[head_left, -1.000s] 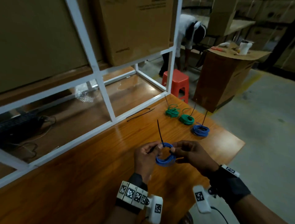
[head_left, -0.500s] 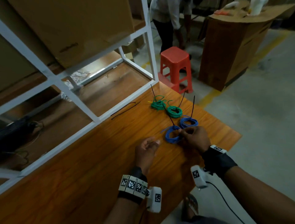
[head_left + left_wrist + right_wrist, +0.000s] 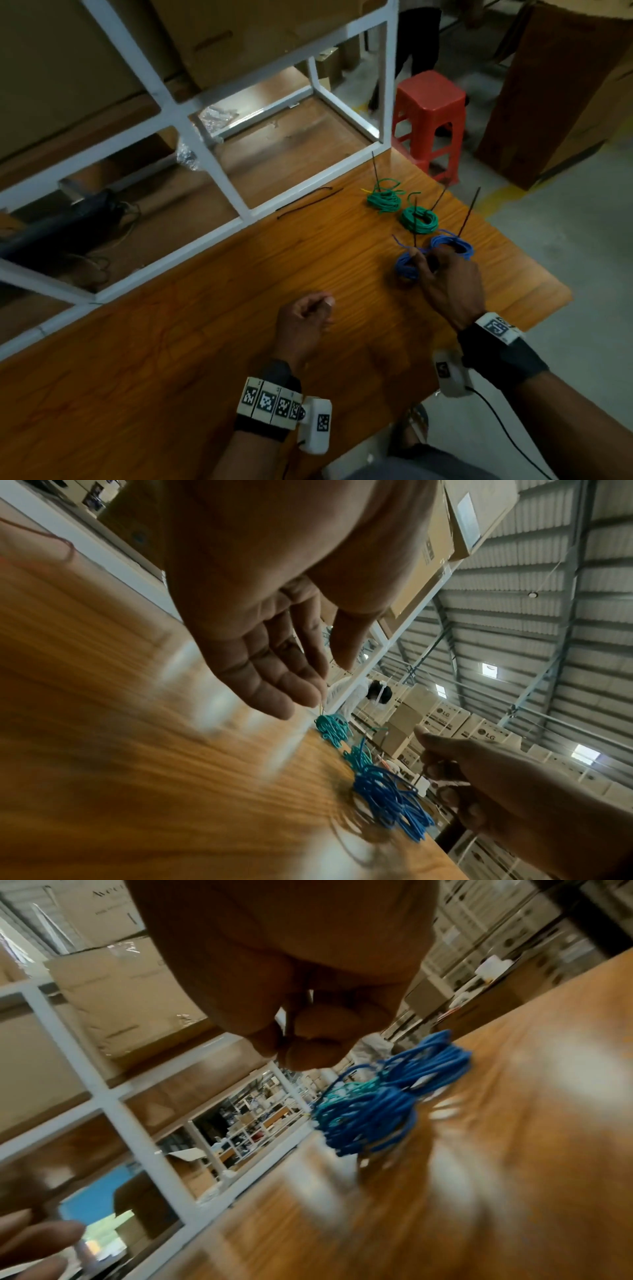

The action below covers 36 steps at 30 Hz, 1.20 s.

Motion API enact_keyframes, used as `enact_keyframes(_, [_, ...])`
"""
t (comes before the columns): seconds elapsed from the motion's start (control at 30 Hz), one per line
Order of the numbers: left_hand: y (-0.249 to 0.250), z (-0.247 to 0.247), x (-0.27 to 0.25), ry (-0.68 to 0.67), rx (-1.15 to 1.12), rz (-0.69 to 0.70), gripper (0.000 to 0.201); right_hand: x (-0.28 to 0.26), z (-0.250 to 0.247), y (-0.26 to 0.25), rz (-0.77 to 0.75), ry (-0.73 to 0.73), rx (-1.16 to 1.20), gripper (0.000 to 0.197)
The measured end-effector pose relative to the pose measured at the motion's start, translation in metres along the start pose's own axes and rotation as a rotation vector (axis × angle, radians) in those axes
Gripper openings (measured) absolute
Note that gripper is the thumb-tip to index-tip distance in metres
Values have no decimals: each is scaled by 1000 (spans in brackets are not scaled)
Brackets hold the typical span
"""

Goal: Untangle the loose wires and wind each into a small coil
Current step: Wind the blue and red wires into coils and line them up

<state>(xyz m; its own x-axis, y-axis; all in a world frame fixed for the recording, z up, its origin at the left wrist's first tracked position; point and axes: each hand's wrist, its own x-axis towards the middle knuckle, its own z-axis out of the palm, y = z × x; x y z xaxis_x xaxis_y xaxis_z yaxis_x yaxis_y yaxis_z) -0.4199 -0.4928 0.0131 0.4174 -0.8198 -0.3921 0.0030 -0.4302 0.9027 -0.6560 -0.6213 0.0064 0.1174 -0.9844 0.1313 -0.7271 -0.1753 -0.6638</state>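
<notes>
A blue wire coil (image 3: 405, 268) (image 3: 387, 802) (image 3: 366, 1112) with a black cable tie (image 3: 415, 222) standing up from it lies on the wooden table (image 3: 239, 308). My right hand (image 3: 422, 261) (image 3: 303, 1049) has its fingers curled at the coil's right edge and pinches it where the tie comes out. Another blue coil (image 3: 452, 244) lies just behind it. Two green coils (image 3: 383, 201) (image 3: 420, 220), also tied, lie beyond. My left hand (image 3: 308, 317) (image 3: 274, 674) hovers to the left with relaxed fingers and holds nothing.
A white metal frame (image 3: 212, 164) runs along the table's far side, with loose black cable ties (image 3: 308, 204) beside it. A red stool (image 3: 428, 113) and a tall brown carton (image 3: 565, 85) stand past the table's corner. A person's legs (image 3: 414, 37) are behind the stool.
Both hands held the blue coil up in front of me. The left hand let go and drew back; the right hand carried the coil forward and set it beside the other blue coil.
</notes>
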Motion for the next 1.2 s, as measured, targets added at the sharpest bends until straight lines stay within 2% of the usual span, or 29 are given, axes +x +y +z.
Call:
enact_keyframes(0.2, [-9,-86,-17,86,-35,60,6,-21,56,-110,-211,-197,73,48])
enact_keyframes(0.27, [-15,-128,-24,129,-15,94,6,-38,82,-156,-289,-263,118,48])
enact_keyframes(0.43, [-36,-251,-52,297,-77,149,15,-92,154,-262,-399,-536,202,37])
enact_keyframes(0.57, [-68,-344,-71,401,-119,126,14,-119,214,-303,-490,-579,116,20])
enact_keyframes(0.63, [-82,-376,-77,425,-102,75,17,-123,236,-316,-475,-592,60,12])
enact_keyframes(0.73, [-96,-400,-76,415,-33,58,24,-122,253,-330,-412,-603,43,12])
enact_keyframes(0.8, [-100,-404,-68,268,142,56,34,-122,257,-336,-404,-611,28,20])
enact_keyframes(0.87, [-99,-402,-64,118,440,72,27,-122,260,-338,-403,-624,24,20])
enact_keyframes(0.9, [-100,-401,-63,105,514,86,18,-123,262,-338,-400,-624,23,17])
enact_keyframes(0.97, [-100,-400,-63,145,497,104,10,-123,263,-337,-402,-616,32,11])
enact_keyframes(1.03, [-99,-403,-62,253,429,123,18,-123,263,-337,-416,-605,30,8])
enact_keyframes(1.1, [-95,-411,-62,305,416,127,15,-122,262,-338,-415,-604,37,10])
enact_keyframes(1.17, [-86,-421,-66,219,504,140,3,-121,262,-338,-410,-623,27,9])
enact_keyframes(1.2, [-82,-425,-67,142,551,136,8,-121,263,-339,-411,-643,10,7])
